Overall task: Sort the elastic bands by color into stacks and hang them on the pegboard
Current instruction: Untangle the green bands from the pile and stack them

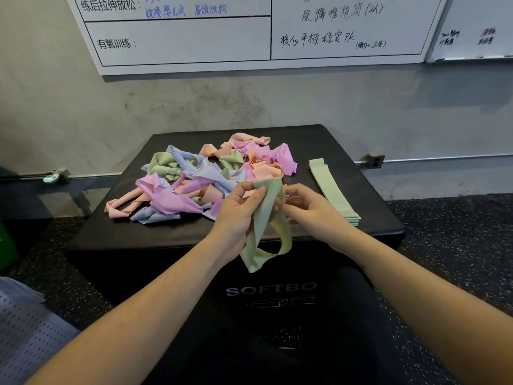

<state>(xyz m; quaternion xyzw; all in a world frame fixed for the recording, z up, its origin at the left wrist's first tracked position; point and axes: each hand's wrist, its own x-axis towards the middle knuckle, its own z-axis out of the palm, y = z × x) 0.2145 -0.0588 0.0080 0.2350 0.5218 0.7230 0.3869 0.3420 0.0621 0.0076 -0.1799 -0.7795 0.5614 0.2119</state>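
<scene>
Head view, the only one I have: my left hand [238,207] has its fingers [256,193] pinched on the upper edge of a green band [268,232], and my right hand [308,207] is tucked in behind the same band, fingers curled into its fold. The band hangs as a loose, twisted loop over the near edge of the black surface [172,232], in front of the mixed pile [200,176].

That pile of pink, peach, lilac and green bands lies tangled just beyond my left hand. To the right of the pile, well clear of it, sits the flat green stack [333,187], running slantwise toward the near right corner of the surface.

My worries from here:
- The band is twisted; if I lay it down like that it will not sit flat and the green stack may slump.
- The stack's near end lies close to the edge of the surface, so a careless brush from my right wrist could push bands off onto the floor.
- The dangling loop could snag a pile band beside my left hand and drag it along.
- More green bands are buried in the pile, easy to miss.

I see no pegboard that I can be sure of.
</scene>
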